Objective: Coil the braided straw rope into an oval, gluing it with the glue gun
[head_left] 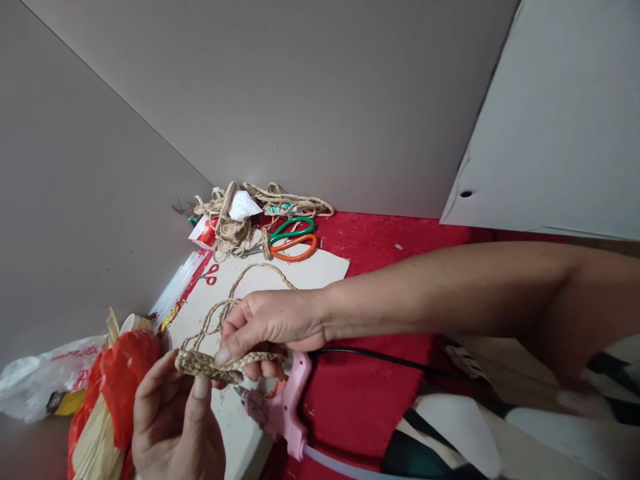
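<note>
A small coiled piece of braided straw cord [207, 368] is held between both hands over a white board [320, 265]. My left hand [177, 420], at the bottom, pinches its lower edge between thumb and fingers. From above, my right hand [265, 327] presses thumb and fingers on the braid's upper side, with a strand running under its palm. Loose cord loops [265, 267] trail from the piece across the board behind my right hand. Just below my right hand lies a pink glue gun [295, 407], its nozzle close to the braid.
Scissors with green and orange handles [295, 247], small red scissors [211, 274] and a heap of braided cord [235, 230] lie at the back by the grey wall. A red bag [130, 373] stands at left. A black cable crosses the red cloth [375, 400].
</note>
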`<state>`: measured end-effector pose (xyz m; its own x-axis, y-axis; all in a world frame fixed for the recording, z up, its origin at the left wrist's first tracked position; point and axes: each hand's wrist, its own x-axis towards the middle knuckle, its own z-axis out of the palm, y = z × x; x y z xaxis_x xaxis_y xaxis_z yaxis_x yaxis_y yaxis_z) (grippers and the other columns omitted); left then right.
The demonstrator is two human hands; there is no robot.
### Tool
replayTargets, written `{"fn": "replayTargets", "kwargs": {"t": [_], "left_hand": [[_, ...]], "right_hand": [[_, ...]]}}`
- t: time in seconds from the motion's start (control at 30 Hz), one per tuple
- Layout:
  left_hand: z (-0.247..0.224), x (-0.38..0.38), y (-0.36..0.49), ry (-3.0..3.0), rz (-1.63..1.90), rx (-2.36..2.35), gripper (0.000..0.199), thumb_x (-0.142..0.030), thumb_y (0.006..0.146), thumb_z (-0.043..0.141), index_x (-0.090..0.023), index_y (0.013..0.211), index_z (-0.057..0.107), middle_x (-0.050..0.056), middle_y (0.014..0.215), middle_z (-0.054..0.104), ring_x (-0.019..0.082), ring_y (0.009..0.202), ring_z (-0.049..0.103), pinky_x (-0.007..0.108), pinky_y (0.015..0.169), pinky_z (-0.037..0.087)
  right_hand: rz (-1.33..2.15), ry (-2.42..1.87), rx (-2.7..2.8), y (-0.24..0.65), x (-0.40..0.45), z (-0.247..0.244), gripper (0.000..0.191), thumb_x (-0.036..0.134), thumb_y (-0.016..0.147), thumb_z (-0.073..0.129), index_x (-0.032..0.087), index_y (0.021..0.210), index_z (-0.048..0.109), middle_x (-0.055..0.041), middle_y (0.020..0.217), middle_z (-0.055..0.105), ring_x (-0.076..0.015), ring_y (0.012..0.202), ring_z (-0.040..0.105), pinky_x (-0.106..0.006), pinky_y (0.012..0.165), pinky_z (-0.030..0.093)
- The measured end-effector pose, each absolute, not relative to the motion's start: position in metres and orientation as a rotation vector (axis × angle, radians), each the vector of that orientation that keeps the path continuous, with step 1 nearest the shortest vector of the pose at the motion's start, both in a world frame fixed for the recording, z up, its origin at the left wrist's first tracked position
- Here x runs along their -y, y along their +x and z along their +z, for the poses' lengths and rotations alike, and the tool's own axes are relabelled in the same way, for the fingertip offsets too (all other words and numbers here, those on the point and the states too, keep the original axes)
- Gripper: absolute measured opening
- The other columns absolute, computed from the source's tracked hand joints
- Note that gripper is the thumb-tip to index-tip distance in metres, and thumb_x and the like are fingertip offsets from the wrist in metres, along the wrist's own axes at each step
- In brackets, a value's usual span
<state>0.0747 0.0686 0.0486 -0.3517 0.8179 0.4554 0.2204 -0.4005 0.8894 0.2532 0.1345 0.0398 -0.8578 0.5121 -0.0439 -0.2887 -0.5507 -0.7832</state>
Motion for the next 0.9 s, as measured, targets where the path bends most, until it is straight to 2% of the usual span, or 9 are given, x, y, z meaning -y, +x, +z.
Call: {"fn": "replayTargets", "kwargs": {"t": [0.17, 0.33, 0.53, 0.73, 0.9], "left_hand": [[0.049, -0.068, 0.077, 1.415, 1.780, -1.384, 0.035, -0.022, 0.064, 0.087, -0.024, 0.097, 0.075, -0.001, 0.091, 0.075, 0.013, 0.077, 0.068, 0.021, 0.066, 0.057], [0.053, -0.068, 0.077, 1.323, 1.706, -1.413, 0.039, -0.025, 0.059, 0.090, -0.024, 0.094, 0.075, -0.002, 0.086, 0.074, 0.012, 0.070, 0.066, 0.020, 0.061, 0.056], [0.054, -0.068, 0.074, 1.255, 1.666, -1.410, 0.034, -0.025, 0.061, 0.089, -0.025, 0.092, 0.074, -0.004, 0.084, 0.074, 0.010, 0.072, 0.065, 0.017, 0.065, 0.055], [0.057, -0.069, 0.075, 1.233, 1.639, -1.378, 0.032, -0.023, 0.064, 0.087, -0.025, 0.093, 0.073, -0.004, 0.087, 0.074, 0.009, 0.075, 0.065, 0.016, 0.070, 0.054], [0.057, -0.068, 0.077, 1.209, 1.627, -1.367, 0.032, -0.020, 0.066, 0.086, -0.026, 0.094, 0.073, -0.004, 0.093, 0.073, 0.009, 0.080, 0.066, 0.015, 0.072, 0.053]], "right_hand": [[2.412, -0.384, 1.154, 0.251, -0.137, 0.037, 0.018, 0.018, 0.084, 0.066, 0.013, 0.071, 0.054, 0.0033, 0.049, 0.062, -0.0061, 0.033, 0.050, -0.014, 0.035, 0.042], [2.407, -0.414, 1.167, 0.252, -0.137, 0.037, 0.031, 0.031, 0.076, 0.078, 0.014, 0.071, 0.053, 0.0049, 0.048, 0.060, -0.0047, 0.033, 0.048, -0.013, 0.034, 0.041], [2.407, -0.323, 1.218, 0.248, -0.140, 0.030, 0.041, 0.041, 0.065, 0.086, 0.014, 0.076, 0.057, 0.0059, 0.056, 0.061, -0.0050, 0.038, 0.051, -0.015, 0.035, 0.045], [2.385, -0.352, 1.182, 0.244, -0.141, 0.028, 0.046, 0.036, 0.057, 0.090, 0.015, 0.077, 0.055, 0.0076, 0.063, 0.060, -0.0050, 0.044, 0.056, -0.015, 0.037, 0.047], [2.416, -0.212, 1.185, 0.241, -0.142, 0.024, 0.051, 0.043, 0.056, 0.089, 0.015, 0.079, 0.052, 0.0033, 0.064, 0.065, -0.0060, 0.044, 0.058, -0.014, 0.040, 0.048]]}}
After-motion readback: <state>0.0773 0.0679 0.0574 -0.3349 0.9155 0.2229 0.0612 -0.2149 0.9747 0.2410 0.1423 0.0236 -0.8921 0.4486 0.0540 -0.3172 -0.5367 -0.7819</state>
